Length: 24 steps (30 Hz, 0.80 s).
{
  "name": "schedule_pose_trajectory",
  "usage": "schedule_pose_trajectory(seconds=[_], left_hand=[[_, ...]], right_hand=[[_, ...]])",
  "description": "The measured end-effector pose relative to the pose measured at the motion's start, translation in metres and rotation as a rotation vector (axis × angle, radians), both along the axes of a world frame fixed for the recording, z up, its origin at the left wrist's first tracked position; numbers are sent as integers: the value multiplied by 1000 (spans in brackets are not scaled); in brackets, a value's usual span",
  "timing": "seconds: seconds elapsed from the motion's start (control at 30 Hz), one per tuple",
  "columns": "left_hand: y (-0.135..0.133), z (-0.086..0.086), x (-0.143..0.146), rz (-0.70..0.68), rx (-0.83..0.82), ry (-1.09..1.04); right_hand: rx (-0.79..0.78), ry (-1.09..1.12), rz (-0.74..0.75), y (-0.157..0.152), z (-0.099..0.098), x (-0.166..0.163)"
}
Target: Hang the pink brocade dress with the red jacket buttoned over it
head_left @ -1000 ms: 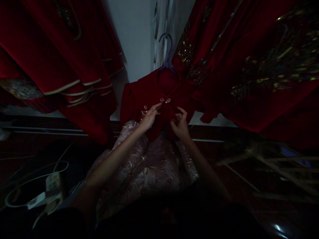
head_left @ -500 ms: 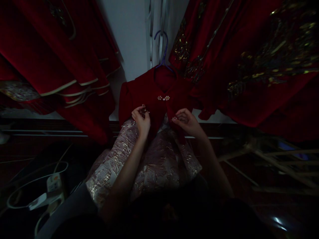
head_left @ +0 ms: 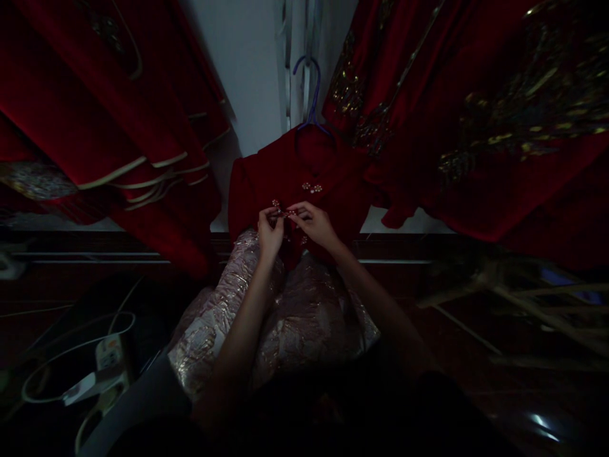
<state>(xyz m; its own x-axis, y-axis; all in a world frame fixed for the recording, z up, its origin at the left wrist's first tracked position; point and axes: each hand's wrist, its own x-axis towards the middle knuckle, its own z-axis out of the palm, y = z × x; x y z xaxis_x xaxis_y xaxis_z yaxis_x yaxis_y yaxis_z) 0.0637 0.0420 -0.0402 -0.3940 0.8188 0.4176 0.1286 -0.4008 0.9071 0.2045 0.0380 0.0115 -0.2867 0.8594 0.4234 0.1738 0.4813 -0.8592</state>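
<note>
A red jacket (head_left: 259,171) with pale, shiny brocade lower parts (head_left: 214,317) hangs in front of me on a purple hanger (head_left: 313,105). Across its chest sits a fastened beaded clasp (head_left: 312,188). Just below, my left hand (head_left: 271,231) pinches one half of a second beaded clasp (head_left: 276,204) at the front opening. The fingertips of my right hand (head_left: 316,223) meet the left ones, closed on the other half of that clasp. Between the fingers the joint is too small to make out. Under my right hand shows another beaded piece (head_left: 304,240).
Red garments with pale piping (head_left: 157,120) hang at left. Others with gold sequins (head_left: 528,127) hang at right. A power strip (head_left: 109,355) with white cables lies at lower left. A wooden rack-like frame (head_left: 523,292) stands at lower right.
My right hand has moved left with its side of the jacket front, from apart to touching my left hand. The left hand has barely shifted and keeps its pinch.
</note>
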Motion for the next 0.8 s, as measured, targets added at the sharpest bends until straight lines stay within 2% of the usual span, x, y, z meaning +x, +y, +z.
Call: schedule_pose_trajectory(seconds=[0.13,0.43,0.67,0.8], left_hand=[[1,1,3,-60,5,-113],[-3,11,3,-70,9,-128],[-4,14,-1,-33,5,-12],[-6,17,-2,63,22,93]], right_hand=[[57,-65,-84,11,-4,-9],[148,-103,-141,18,-5,-19],[159,-171,-165,19,-3,-23],[175,-190,-169,17,-1,-22]])
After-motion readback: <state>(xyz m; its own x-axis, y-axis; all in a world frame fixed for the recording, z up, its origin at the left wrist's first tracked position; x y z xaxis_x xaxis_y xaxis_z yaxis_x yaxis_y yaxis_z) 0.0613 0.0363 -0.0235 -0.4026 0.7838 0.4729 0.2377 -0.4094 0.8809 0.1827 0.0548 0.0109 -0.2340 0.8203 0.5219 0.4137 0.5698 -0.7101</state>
